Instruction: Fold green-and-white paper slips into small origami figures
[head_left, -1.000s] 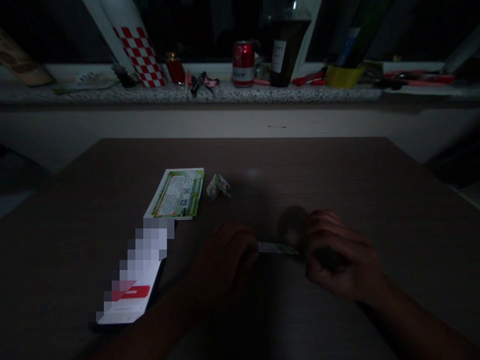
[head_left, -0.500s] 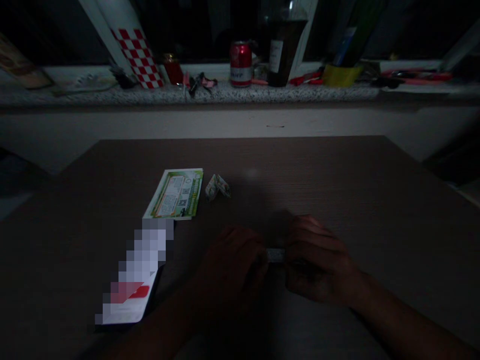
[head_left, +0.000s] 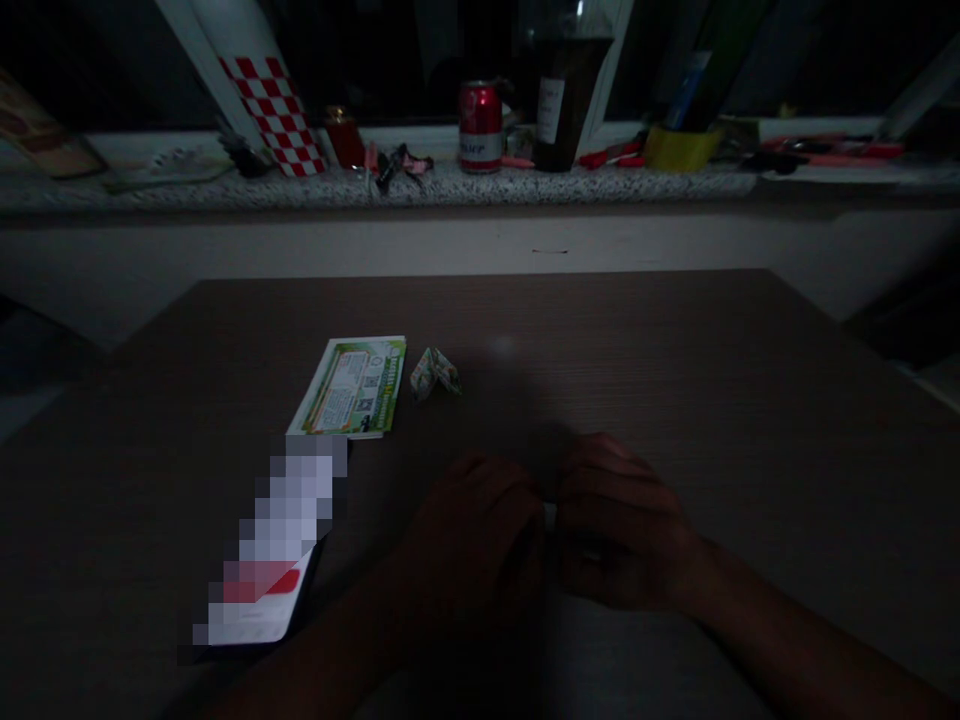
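Note:
Low over the dark table, my left hand [head_left: 484, 530] and my right hand [head_left: 626, 530] are close together, fingers curled and pinched. Between them shows a sliver of a small pale paper strip [head_left: 550, 515]; most of it is hidden by the fingers of both hands. Beyond my left hand stands a small folded paper piece [head_left: 435, 373] with a printed pattern, bent into a peaked shape. Next to it lies a stack of green-and-white printed paper sheets [head_left: 352, 388].
A phone [head_left: 274, 610] with a lit, partly blurred screen lies left of my left forearm. Along the granite windowsill [head_left: 450, 188] behind the table [head_left: 675, 330] stand a red can [head_left: 480, 128], a dark bottle [head_left: 562, 110], a checkered container [head_left: 277, 115] and a yellow tape roll [head_left: 682, 148].
My hands have come closer together, the right one shifting left, so less of the paper strip shows between them. The phone, sheets and folded paper piece stay where they were.

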